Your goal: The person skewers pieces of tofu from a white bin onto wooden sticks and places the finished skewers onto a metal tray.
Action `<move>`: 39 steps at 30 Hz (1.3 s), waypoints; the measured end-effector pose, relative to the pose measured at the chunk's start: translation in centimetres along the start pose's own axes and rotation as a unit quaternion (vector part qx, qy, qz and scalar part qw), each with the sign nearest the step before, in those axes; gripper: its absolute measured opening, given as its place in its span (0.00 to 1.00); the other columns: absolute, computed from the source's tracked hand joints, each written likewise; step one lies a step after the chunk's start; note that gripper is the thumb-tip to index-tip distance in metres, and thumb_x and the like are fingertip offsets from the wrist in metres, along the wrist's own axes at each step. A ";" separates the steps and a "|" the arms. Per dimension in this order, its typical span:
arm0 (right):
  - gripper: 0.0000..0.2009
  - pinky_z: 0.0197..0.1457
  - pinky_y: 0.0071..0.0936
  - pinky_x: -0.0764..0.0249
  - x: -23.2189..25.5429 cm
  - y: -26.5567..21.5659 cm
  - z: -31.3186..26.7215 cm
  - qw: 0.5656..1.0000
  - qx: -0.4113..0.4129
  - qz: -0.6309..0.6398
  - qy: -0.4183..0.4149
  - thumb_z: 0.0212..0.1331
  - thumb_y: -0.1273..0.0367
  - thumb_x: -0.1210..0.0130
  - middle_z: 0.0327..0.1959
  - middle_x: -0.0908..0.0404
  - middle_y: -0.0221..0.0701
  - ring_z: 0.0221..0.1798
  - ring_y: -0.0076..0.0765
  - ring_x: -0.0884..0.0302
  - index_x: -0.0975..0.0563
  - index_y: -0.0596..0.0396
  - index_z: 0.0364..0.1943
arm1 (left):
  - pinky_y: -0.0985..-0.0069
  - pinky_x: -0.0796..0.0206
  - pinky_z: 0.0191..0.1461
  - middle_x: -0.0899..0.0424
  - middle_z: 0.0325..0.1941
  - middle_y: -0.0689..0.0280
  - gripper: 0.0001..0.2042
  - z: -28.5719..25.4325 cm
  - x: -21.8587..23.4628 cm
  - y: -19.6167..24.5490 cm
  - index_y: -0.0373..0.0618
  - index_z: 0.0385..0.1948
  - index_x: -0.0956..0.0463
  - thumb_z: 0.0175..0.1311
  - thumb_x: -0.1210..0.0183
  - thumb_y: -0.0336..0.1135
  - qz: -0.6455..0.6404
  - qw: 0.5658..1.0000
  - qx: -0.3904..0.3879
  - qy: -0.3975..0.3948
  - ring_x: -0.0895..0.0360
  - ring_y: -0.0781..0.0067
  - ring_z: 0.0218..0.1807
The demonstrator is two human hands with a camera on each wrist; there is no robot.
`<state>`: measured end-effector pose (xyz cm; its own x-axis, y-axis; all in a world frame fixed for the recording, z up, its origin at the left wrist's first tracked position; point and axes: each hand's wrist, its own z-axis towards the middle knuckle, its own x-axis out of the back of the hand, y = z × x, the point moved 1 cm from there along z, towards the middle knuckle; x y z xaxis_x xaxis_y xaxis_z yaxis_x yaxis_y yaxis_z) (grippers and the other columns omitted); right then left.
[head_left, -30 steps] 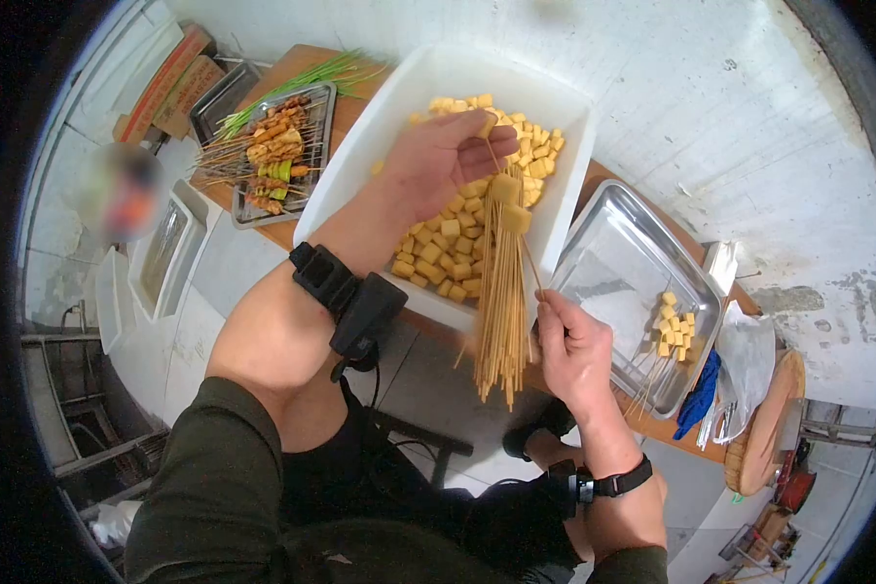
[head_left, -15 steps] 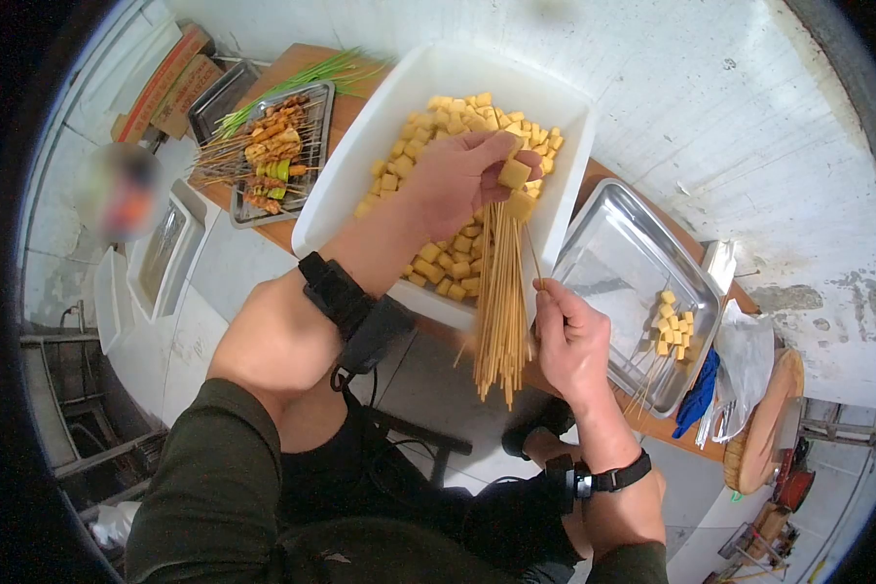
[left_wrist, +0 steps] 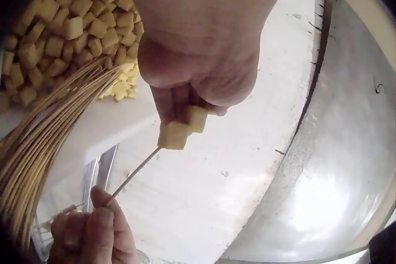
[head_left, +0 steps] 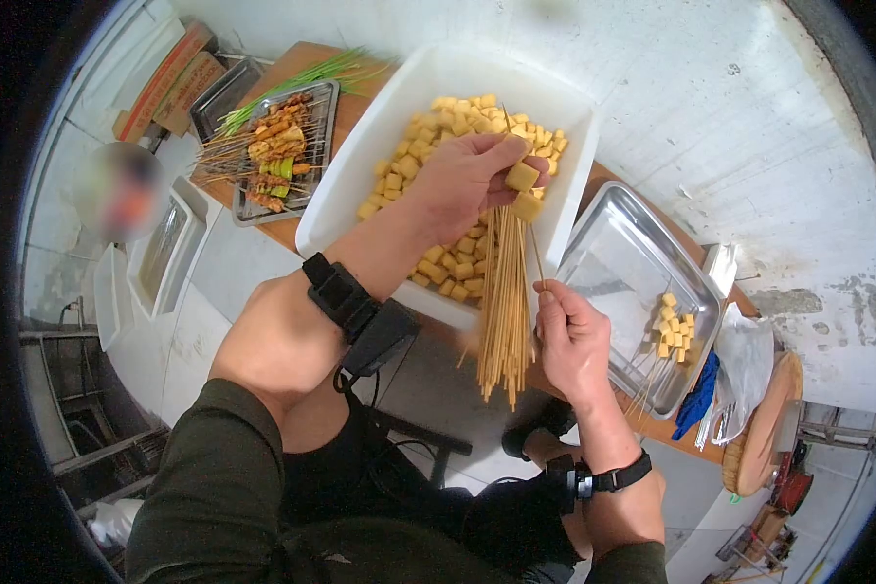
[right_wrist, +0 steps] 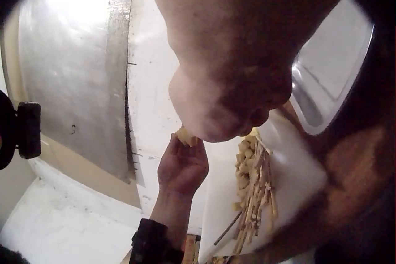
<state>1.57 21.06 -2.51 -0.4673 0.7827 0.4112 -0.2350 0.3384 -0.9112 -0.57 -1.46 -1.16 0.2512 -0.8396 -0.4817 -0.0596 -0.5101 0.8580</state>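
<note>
My right hand [head_left: 574, 346] pinches the lower part of a thin wooden skewer [head_left: 538, 258] between thumb and forefinger. Two yellow cubes [head_left: 527, 206] are threaded on it, one above the other. At the upper cube, my left hand [head_left: 462, 185] grips with thumb and fingers, and the skewer's tip sticks out above it. In the left wrist view, both cubes [left_wrist: 173, 135] show just below the left fingers; whatever lies inside that grip is hidden. Beside the skewer, a thick bundle of bare skewers [head_left: 504, 302] hangs over the near edge of the white tub [head_left: 350, 161].
Loose yellow cubes [head_left: 394, 182] fill much of the tub. At right, a metal tray [head_left: 603, 243] holds several skewers of cubes [head_left: 674, 326]. Another tray [head_left: 248, 209] with meat skewers stands at left, near green stalks [head_left: 311, 73]. A blue cloth [head_left: 696, 394] lies beside the right tray.
My left hand has moved right and down along the skewer, from a cube near its tip to the threaded cubes, its spread fingers closing. The right hand has hardly moved.
</note>
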 end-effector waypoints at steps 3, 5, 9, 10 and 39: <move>0.10 0.28 0.18 0.34 -0.1 0.0 0.1 1.000 0.013 -0.008 -0.001 0.69 0.70 0.49 0.19 0.28 0.23 0.23 0.15 0.34 0.20 0.63 0.45 | 0.78 0.27 0.48 0.15 0.41 0.66 0.14 0.0 0.0 0.1 0.41 0.42 0.21 0.72 0.47 0.43 -0.013 1.000 -0.001 -0.002 0.19 0.78 0.44; 0.10 0.27 0.17 0.36 -0.2 -0.1 0.1 1.000 -0.002 0.014 -0.001 0.69 0.71 0.49 0.19 0.29 0.22 0.23 0.14 0.35 0.20 0.64 0.45 | 0.73 0.24 0.48 0.16 0.40 0.64 0.14 0.0 0.1 0.0 0.40 0.42 0.21 0.72 0.45 0.43 -0.024 1.000 -0.004 -0.009 0.18 0.74 0.42; 0.08 0.34 0.25 0.26 -0.1 0.0 0.1 1.000 -0.027 0.010 -0.009 0.66 0.73 0.48 0.23 0.19 0.40 0.27 0.25 0.21 0.20 0.62 0.44 | 0.74 0.24 0.48 0.16 0.39 0.64 0.15 0.0 -0.1 -0.1 0.40 0.42 0.22 0.72 0.47 0.43 -0.031 0.999 -0.009 -0.018 0.18 0.73 0.42; 0.09 0.30 0.21 0.32 -0.2 0.1 0.1 1.000 -0.018 0.017 -0.007 0.68 0.72 0.49 0.21 0.25 0.30 0.25 0.19 0.29 0.20 0.63 0.44 | 0.74 0.24 0.48 0.16 0.39 0.63 0.15 0.1 -0.1 -0.1 0.40 0.41 0.22 0.73 0.47 0.43 -0.025 0.999 -0.005 -0.021 0.19 0.73 0.42; 0.13 0.45 0.48 0.25 16.7 8.8 -6.0 0.899 -0.190 -0.365 0.153 0.64 0.64 0.50 0.34 0.19 0.53 0.40 0.61 0.20 0.19 0.59 0.38 | 0.62 0.25 0.43 0.16 0.37 0.47 0.21 0.2 9.0 -0.7 0.32 0.35 0.20 0.53 0.33 0.46 0.791 0.579 0.184 -0.072 0.17 0.50 0.38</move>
<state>-3.21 40.26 -3.75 -0.0372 0.3674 0.9293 -0.0479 0.9282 -0.3689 1.52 -8.73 -6.12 -0.4807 -0.3035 0.8227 -0.3143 0.9355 0.1614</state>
